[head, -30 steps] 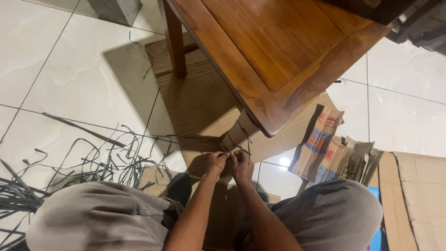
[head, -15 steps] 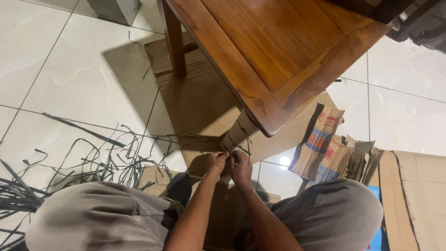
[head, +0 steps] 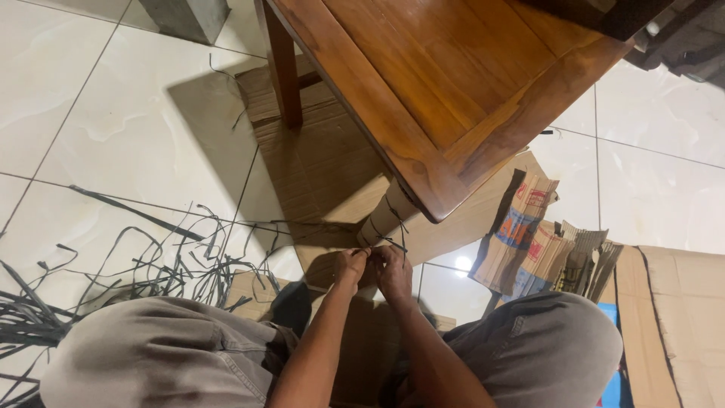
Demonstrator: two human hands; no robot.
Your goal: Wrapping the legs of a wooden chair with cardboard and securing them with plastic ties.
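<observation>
I am looking down between my knees at a wooden table (head: 453, 83) standing on flattened cardboard (head: 317, 166) on a tiled floor (head: 98, 113). The near table leg (head: 387, 215) is wrapped in cardboard, and thin dark strapping (head: 391, 240) is crossing it in a few turns. My left hand (head: 351, 266) and right hand (head: 394, 270) are meeting just below that wrapped leg, fingers pinched closed on the ends of the strapping, knuckles nearly touching each other.

I am judging the strapping as light, thin and limp along its length but tough under pull, probably a little slick, so it is likely to slip unless I am pinching it close to the knot rather than out on the loose tails. The narrow edges could bite into the fingers when drawn tight. The cardboard sleeve under it is soft and will crush a little, so the band should bed into it. The table itself looks heavy and stiff, so I am counting on it staying put while I pull.

A loose tangle of the same dark strips (head: 113, 264) is lying on the floor to my left, and folded printed cartons (head: 529, 242) are leaning to my right beside a larger cardboard sheet (head: 680, 317).
</observation>
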